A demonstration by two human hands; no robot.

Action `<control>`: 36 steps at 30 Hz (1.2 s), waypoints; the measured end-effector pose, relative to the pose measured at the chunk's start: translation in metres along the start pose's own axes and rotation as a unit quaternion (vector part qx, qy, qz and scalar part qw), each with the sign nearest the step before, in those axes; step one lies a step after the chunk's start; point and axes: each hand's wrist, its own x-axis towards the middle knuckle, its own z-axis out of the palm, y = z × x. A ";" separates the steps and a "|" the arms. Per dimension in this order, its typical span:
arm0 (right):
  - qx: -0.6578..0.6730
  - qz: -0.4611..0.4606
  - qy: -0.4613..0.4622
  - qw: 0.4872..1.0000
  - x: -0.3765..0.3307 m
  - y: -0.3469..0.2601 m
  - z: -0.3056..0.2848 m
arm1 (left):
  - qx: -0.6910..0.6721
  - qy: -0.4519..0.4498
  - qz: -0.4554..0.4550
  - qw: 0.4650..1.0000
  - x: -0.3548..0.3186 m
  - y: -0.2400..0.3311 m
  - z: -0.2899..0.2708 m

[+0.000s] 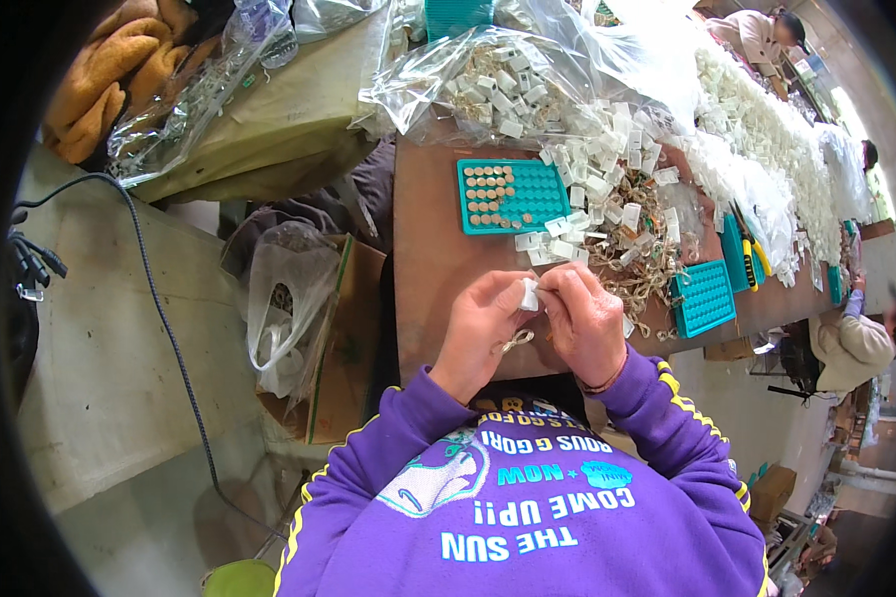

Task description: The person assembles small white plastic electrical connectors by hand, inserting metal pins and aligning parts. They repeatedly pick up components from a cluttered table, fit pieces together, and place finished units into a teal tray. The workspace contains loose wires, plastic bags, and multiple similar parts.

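- Brown worktable runs beneath our work, and we take the turquoise tray of round discs as our landmark.
- Right of that tray we see loose white housings crowding its edge, with tangled pale cords beyond them.
- Farther right, and nearer our body, lies a second turquoise tray; a yellow-handled tool rests past it.
- Our small white piece sits on the near side of the landmark tray, apart from it, between our two hands.
- Our left hand pinches it between thumb and fingers, almost straight below the tray.
- Our right hand, nearer the tray's right corner, has its fingertips drawn together at the piece's right edge; what they grip we cannot tell.
- The piece's longer side seems to point toward the tray, though our fingers cover much of it.
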 end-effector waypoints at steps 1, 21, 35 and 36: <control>0.004 0.016 -0.007 1.000 0.000 -0.001 -0.001 | -0.006 0.002 -0.005 1.000 -0.001 -0.001 0.000; 0.079 0.063 0.094 0.990 -0.016 0.000 -0.011 | 0.269 -0.016 0.141 0.953 -0.008 0.008 0.016; 0.149 0.161 0.183 0.958 -0.064 0.017 -0.040 | 0.841 -0.031 0.437 0.316 0.093 0.084 0.050; 0.143 0.155 0.178 0.961 -0.066 0.019 -0.042 | 0.841 -0.059 0.405 0.355 0.089 0.078 0.045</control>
